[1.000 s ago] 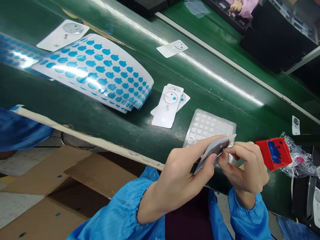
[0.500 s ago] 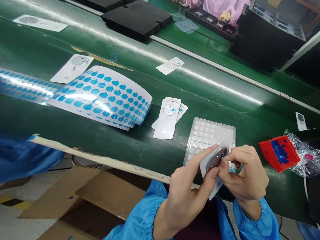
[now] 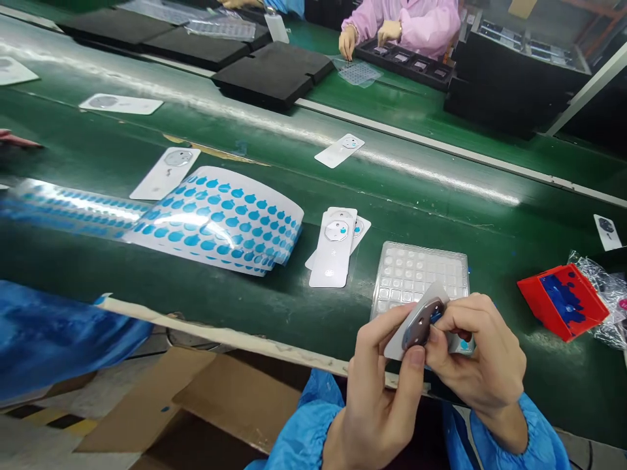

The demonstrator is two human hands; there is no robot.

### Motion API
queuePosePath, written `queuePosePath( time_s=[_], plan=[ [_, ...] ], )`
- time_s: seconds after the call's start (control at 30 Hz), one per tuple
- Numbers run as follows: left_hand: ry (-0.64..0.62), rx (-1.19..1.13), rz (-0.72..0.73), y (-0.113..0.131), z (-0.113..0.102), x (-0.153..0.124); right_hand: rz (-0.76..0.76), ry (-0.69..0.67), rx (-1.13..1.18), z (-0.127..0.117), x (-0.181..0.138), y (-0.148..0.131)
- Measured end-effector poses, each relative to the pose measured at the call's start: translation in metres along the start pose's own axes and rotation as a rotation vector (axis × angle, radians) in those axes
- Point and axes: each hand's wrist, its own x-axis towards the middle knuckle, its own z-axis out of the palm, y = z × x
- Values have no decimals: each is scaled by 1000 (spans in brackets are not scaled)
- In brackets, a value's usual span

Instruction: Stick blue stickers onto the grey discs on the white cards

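My left hand grips a white phone back cover by its edges, tilted up above the front of the bench. Its round grey camera plate faces my right hand. Thumb and forefinger of that hand are pinched together at the plate's edge, beside a small blue spot; whatever lies between the fingertips is too small to make out. Behind and partly under my hands is a clear plastic tray with small square pockets. To its left, white back covers lie overlapped, with blue dots on their camera plates.
A curled sheet of blue round stickers lies on the left. More back covers are spread along the green bench. On the right sit a red box and crinkled clear plastic. Across the bench a person in pink works at a black tray.
The view has shifted, so the bench items appear lower and farther right. Both hands keep hold at the same back cover, which is tilted a little differently; the right fingers stay at its camera plate.
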Motion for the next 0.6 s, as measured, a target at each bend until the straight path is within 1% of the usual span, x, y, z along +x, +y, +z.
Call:
queuePosePath(
  time_s=[0.07,0.2,0.37,0.53,0.6],
  plan=[
    [8,19,-9,0,2,-2,-2,8,-7,1,-1,-1],
    [-1,69,16,-1,4,-6,9,7,-7,5,-5,-2],
    [61,64,-16,1,7,-9,-2,32,-30,7,-6,-3],
    [147,-65,-167,12,22,-10,-52,54,-62,9,-7,1],
    [162,-100,-215,15,26,-11,-74,50,-73,12,-7,2]
  ],
)
